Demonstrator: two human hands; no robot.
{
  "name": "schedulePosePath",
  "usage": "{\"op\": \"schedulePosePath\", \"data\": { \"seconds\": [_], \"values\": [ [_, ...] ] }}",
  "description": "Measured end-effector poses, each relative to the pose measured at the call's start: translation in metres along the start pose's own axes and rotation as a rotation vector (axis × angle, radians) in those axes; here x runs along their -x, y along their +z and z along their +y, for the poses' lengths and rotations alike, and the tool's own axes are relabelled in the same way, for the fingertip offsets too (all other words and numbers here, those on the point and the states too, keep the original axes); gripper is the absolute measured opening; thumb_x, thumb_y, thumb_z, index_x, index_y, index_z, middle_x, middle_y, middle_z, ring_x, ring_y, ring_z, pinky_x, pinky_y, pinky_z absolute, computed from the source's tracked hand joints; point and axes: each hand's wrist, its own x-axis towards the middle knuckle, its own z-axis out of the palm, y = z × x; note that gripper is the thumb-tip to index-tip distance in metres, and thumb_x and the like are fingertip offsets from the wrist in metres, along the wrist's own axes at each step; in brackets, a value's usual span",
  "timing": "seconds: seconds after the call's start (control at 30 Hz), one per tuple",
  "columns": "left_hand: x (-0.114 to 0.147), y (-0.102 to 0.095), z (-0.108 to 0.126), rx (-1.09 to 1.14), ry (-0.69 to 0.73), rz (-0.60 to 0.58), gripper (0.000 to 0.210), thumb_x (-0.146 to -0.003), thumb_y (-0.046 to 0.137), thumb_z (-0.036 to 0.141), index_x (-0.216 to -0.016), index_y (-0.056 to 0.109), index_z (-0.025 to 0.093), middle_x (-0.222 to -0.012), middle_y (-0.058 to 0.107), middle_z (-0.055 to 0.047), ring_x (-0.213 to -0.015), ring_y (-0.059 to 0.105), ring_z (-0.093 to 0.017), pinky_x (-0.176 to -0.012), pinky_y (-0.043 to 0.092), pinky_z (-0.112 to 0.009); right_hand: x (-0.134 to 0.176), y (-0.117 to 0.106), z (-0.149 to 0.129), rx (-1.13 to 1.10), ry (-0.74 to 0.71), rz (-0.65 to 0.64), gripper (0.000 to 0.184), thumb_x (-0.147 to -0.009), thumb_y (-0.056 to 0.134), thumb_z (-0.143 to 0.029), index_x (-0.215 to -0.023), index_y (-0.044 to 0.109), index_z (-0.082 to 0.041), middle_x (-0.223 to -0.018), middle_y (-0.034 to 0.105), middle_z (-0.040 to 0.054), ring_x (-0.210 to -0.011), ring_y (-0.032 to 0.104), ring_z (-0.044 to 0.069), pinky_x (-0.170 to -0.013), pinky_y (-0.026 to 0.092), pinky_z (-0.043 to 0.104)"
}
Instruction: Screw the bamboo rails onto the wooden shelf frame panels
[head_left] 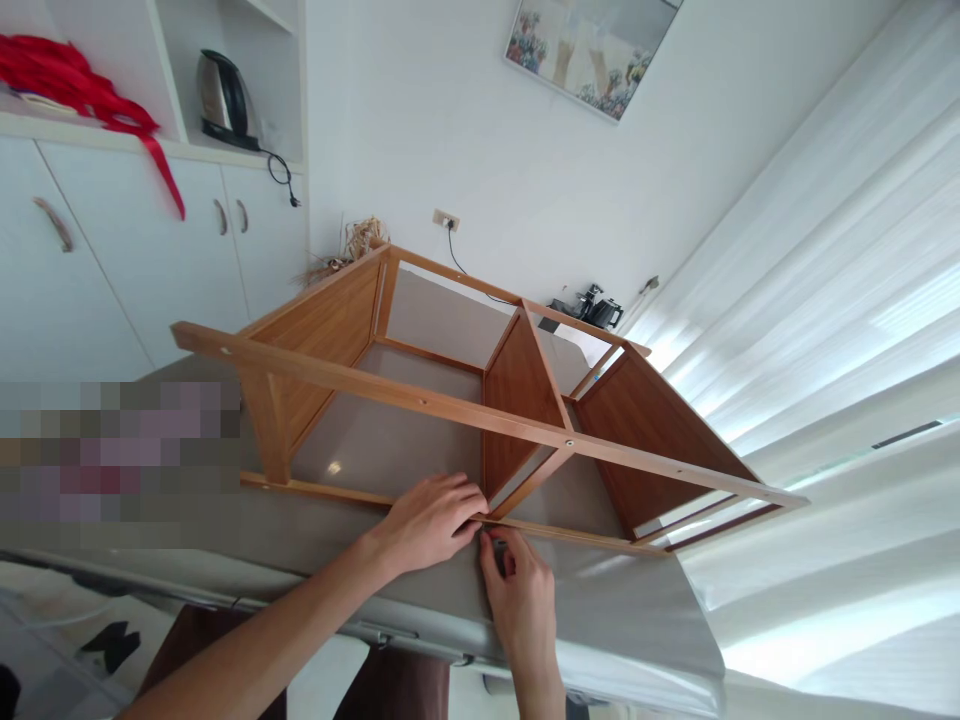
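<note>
A wooden shelf frame (420,402) with several panels lies on its side on the grey-covered table (300,535). My left hand (439,520) is closed over its near lower rail, beside the joint where the middle shelf meets it. Just to the right, my right hand (517,580) has thumb and index finger pinched together against that same joint. Whatever is between those fingertips is too small or hidden to make out. On the upper rail, a metal screw head (570,443) shows at the matching joint.
White cabinets (135,240) stand at the left, with an electric kettle (225,100) and red ribbon (82,90) above. Dried plants (360,240) and a black appliance (600,308) are behind the frame. White curtains (847,330) hang at the right. The table's near edge runs below my hands.
</note>
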Motion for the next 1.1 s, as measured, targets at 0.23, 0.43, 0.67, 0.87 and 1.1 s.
{"op": "schedulePosePath", "data": {
  "seconds": [0.23, 0.43, 0.67, 0.87, 1.1],
  "values": [
    [0.002, -0.005, 0.002, -0.012, 0.018, -0.001, 0.013, -0.089, 0.060, 0.016, -0.101, 0.063, 0.021, -0.101, 0.071, -0.001, -0.101, 0.062, -0.020, -0.088, 0.048, -0.034, 0.000, -0.002, -0.004, -0.013, 0.038, 0.014, 0.040, -0.100, 0.048, -0.049, -0.085, 0.071, -0.019, -0.066, 0.061, -0.0004, -0.055, 0.049, 0.011, -0.055, 0.036, 0.023],
    [0.003, -0.007, 0.004, -0.021, 0.009, -0.019, 0.017, -0.087, 0.066, 0.024, -0.104, 0.064, 0.020, -0.103, 0.071, -0.002, -0.103, 0.062, -0.021, -0.090, 0.048, -0.036, 0.001, 0.000, 0.000, -0.039, 0.053, 0.005, 0.043, -0.100, 0.047, -0.053, -0.088, 0.070, -0.019, -0.068, 0.061, 0.0003, -0.057, 0.050, 0.012, -0.057, 0.036, 0.024],
    [0.004, -0.006, 0.003, -0.031, 0.018, -0.003, 0.016, -0.088, 0.065, 0.025, -0.104, 0.063, 0.022, -0.103, 0.071, -0.001, -0.103, 0.062, -0.022, -0.089, 0.048, -0.035, 0.003, 0.002, 0.002, -0.051, 0.082, 0.020, 0.042, -0.099, 0.050, -0.053, -0.086, 0.069, -0.019, -0.064, 0.057, -0.0014, -0.055, 0.047, 0.012, -0.057, 0.034, 0.025],
    [0.004, 0.000, 0.000, -0.047, 0.006, 0.018, 0.018, -0.087, 0.068, 0.029, -0.103, 0.064, 0.024, -0.102, 0.073, 0.001, -0.102, 0.063, -0.022, -0.086, 0.048, -0.035, 0.004, 0.004, 0.005, -0.077, 0.070, 0.033, 0.034, -0.096, 0.056, -0.050, -0.086, 0.069, -0.020, -0.063, 0.055, -0.0024, -0.053, 0.046, 0.012, -0.055, 0.033, 0.025],
    [0.003, 0.003, -0.001, -0.072, 0.011, 0.039, 0.013, -0.088, 0.066, 0.026, -0.101, 0.063, 0.024, -0.099, 0.072, 0.002, -0.099, 0.063, -0.020, -0.082, 0.048, -0.035, 0.004, -0.007, 0.005, -0.163, 0.002, 0.019, 0.030, -0.102, 0.046, -0.038, -0.095, 0.069, -0.022, -0.081, 0.067, 0.0022, -0.066, 0.058, 0.014, -0.064, 0.045, 0.025]
  ]
}}
